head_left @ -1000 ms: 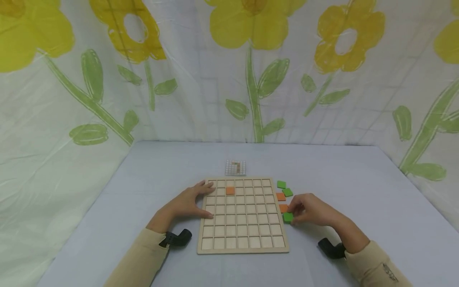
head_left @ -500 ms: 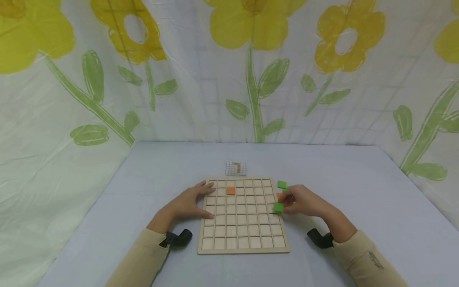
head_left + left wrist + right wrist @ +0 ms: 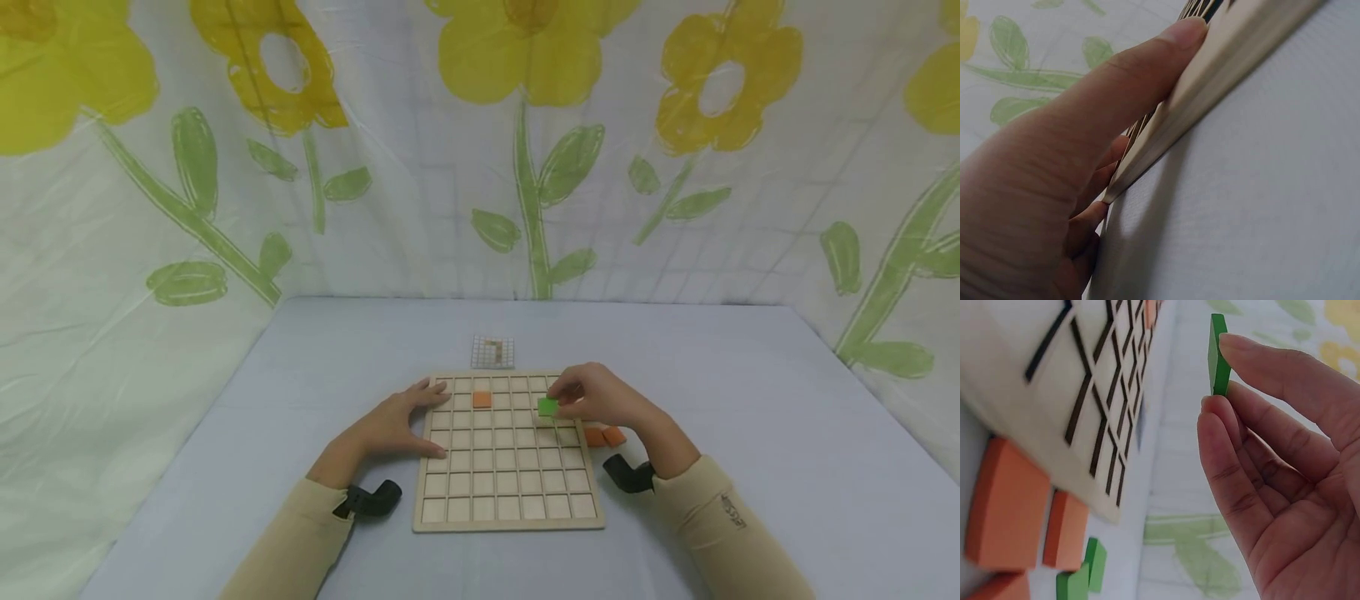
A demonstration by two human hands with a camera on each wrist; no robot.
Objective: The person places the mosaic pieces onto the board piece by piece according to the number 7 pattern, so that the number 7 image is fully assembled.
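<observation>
Thumb and fingertips of my right hand [image 3: 603,398] pinch a green square tile [image 3: 548,407], held above the right part of the wooden grid board [image 3: 510,527]. In the right wrist view the same green tile [image 3: 1217,356] stands nearly edge-on, clear of the board. My left hand [image 3: 390,423] rests on the board's left edge with thumb and fingers spread apart. Up close, the left thumb [image 3: 1147,65] lies along the board's raised rim [image 3: 1204,81]. One orange tile [image 3: 482,399] sits in a cell near the board's far side.
Beside the board's right edge lie orange tiles [image 3: 594,437], partly behind my right arm. Green tiles [image 3: 1072,584] also lie there in the right wrist view. A small card with a printed grid [image 3: 492,352] is behind the board. A flowered curtain [image 3: 420,208] hangs beyond the table.
My right hand has picked up the green tile from beside the board and carried it left and away from me, over the grid. My left hand stays put.
</observation>
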